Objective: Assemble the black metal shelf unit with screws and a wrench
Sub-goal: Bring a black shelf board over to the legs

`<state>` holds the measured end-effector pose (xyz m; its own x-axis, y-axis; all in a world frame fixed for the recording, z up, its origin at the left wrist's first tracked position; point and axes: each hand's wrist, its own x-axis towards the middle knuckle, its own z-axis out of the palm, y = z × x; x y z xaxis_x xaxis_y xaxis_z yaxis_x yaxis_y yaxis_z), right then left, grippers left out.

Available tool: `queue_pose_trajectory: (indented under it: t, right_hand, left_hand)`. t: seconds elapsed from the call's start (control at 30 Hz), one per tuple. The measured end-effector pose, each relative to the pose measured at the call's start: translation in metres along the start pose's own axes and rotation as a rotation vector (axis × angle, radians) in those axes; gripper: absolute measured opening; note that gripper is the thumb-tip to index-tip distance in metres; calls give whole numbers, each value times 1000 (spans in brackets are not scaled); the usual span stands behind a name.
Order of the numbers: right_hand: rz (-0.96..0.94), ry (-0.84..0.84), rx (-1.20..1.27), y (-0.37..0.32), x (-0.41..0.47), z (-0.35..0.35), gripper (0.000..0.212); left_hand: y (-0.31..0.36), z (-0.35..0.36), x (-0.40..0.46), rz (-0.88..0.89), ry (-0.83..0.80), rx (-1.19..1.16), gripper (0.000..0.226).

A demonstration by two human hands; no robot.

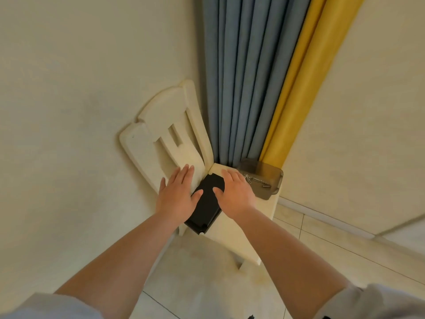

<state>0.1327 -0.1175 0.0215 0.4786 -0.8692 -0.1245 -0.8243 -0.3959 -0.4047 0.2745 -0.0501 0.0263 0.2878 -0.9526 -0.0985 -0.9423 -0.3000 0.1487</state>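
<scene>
Both your hands are spread flat with the fingers straight — neither one is curled around anything. Your left hand (178, 194) lies over the left edge of the black metal shelf (205, 203), thumb reaching onto the dark top; your right hand (234, 192) covers the right edge the same way. Whether the palms are pressing down or only hovering just above it, I can't tell from this angle.

The shelf sits on the seat of a cream chair (232, 229), tucked into the corner by the chair's back, and its near end overhangs the front left edge of the seat. That overhang is your main risk: lift or shift your weight unevenly and the piece could tip off toward the floor.

Just beside your right hand is a smoky plastic tray (268, 180) with loose screws (257, 180) in it (it sits at the far right corner of the seat, partly over the edge). A sideways sweep of that hand, or a jolt to the chair, would likely knock it off and scatter the hardware across the tiles.

No wrench is visible here.
</scene>
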Motion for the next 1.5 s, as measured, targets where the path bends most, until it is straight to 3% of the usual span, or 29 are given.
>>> queue_pose_trajectory:
  t: [0.37,0.63,0.93,1.17,1.5]
  right_hand:
    - [250,-119,69,45,121,50,62]
    - [406,-268,157,81,176,115,61]
    - [550,-435,265,125,208,205,58]
    - [758,-488,515,147,214,270,51]
    - [911,-370,805,139,211,322,60]
  left_hand:
    - [-18,54,145,79,-172,-11,69]
    - [-35,121,199,43,-323,-15,68]
    - [-51,225,234,-89,-476,-129,64]
    - [-76,303,245,-323,-624,-249,63]
    - [-99,359,255,-441,-545,-353,61]
